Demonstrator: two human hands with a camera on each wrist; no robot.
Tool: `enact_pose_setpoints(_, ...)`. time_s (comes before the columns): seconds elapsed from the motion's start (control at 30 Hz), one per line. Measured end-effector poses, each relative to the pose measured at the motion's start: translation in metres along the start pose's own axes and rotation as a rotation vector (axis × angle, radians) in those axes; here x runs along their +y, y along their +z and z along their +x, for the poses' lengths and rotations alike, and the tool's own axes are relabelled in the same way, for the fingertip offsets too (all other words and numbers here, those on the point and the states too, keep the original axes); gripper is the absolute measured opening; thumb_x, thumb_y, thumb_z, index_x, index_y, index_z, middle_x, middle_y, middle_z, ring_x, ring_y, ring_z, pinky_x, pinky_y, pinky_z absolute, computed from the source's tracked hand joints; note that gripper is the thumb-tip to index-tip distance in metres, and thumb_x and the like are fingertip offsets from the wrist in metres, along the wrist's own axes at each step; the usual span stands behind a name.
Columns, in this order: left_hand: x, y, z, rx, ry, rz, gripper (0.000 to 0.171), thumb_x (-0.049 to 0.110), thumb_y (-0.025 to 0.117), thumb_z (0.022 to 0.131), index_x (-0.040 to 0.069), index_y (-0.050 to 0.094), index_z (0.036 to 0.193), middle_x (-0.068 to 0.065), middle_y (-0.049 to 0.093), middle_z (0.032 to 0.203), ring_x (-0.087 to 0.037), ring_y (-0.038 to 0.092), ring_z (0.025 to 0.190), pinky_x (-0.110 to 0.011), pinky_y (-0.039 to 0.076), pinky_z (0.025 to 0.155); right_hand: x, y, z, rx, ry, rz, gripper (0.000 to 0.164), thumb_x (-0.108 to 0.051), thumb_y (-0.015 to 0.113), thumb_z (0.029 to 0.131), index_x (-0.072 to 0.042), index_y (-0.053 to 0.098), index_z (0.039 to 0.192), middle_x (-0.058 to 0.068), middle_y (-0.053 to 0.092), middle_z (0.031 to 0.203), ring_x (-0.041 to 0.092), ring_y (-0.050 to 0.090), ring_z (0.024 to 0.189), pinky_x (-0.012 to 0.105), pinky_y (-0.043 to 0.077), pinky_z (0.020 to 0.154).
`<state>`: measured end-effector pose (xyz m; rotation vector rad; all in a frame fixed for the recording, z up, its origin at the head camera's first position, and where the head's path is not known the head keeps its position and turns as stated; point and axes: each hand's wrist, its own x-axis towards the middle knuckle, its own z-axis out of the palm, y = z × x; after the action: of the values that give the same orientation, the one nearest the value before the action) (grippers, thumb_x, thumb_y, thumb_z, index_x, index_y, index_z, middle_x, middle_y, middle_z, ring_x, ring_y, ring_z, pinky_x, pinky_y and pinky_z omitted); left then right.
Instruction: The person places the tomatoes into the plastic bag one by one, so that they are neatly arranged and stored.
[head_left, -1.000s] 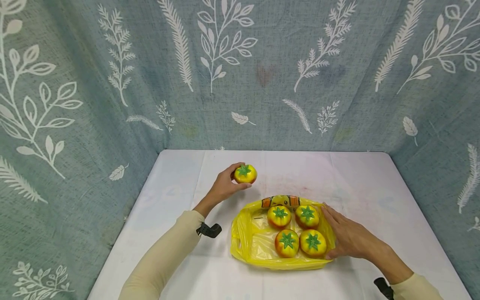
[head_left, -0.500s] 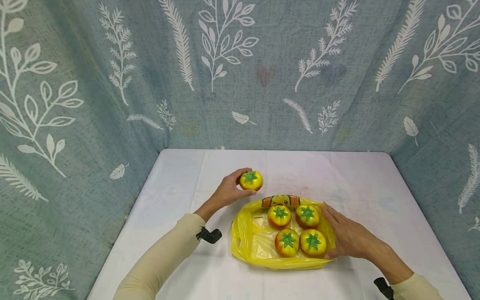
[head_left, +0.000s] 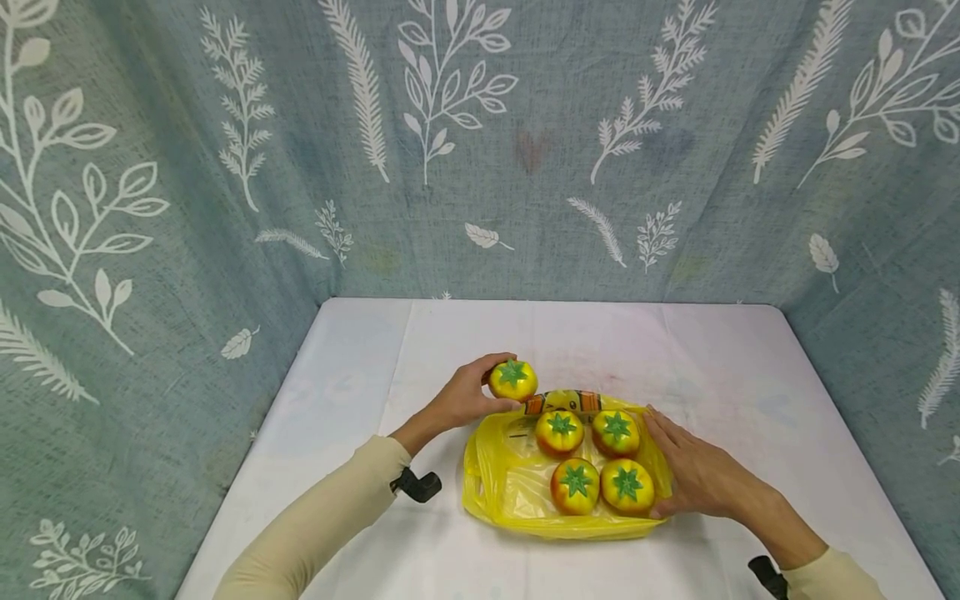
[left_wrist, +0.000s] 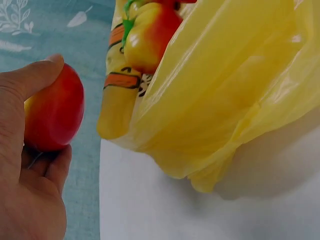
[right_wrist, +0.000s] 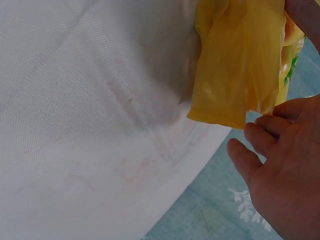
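Note:
My left hand [head_left: 468, 392] holds a yellow-red toy tomato [head_left: 513, 380] with a green star-shaped top, just behind the back left rim of a yellow plastic bag [head_left: 495, 492]. Thumb and fingers lie on either side of the tomato, whose red underside [left_wrist: 62, 110] shows in the left wrist view. Several like tomatoes [head_left: 574, 486] sit in the bag's mouth, towards its right side. My right hand [head_left: 705, 471] rests against the bag's right edge, thumb and fingers spread apart. In the right wrist view its fingers [right_wrist: 260, 140] look loosely bent beside the bag's hanging edge.
A white cloth covers the table [head_left: 420, 550]. Grey-green curtains [head_left: 480, 167] with white leaf prints stand behind it and at both sides. A cartoon print [head_left: 562, 402] marks the bag's back rim. Both wrists wear black straps [head_left: 416, 485].
My left hand has moved right and nearer with the toy tomato, closer to the bag's back rim. The right hand, the bag and the tomatoes in it have stayed in place.

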<state>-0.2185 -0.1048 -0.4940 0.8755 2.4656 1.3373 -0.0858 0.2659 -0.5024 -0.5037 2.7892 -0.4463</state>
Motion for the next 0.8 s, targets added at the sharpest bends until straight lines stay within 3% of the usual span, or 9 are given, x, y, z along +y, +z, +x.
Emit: enact_pose_setpoints(0.8,0.013,0.017,-0.012,-0.152,0.003,0.113,0.078,0.028,0.086,0.083,0.007,0.047,0.148,-0.006,0.055,0.142,-0.016,0.059,0.119,-0.03,0.049,0.103,0.001,0.0,-0.002,0.011,-0.011,-0.002,0.138,-0.067,0.086,0.06,0.0,0.018,0.16,0.025,0.02,0.163,0.048,0.04,0.138,0.065,0.045,0.099)
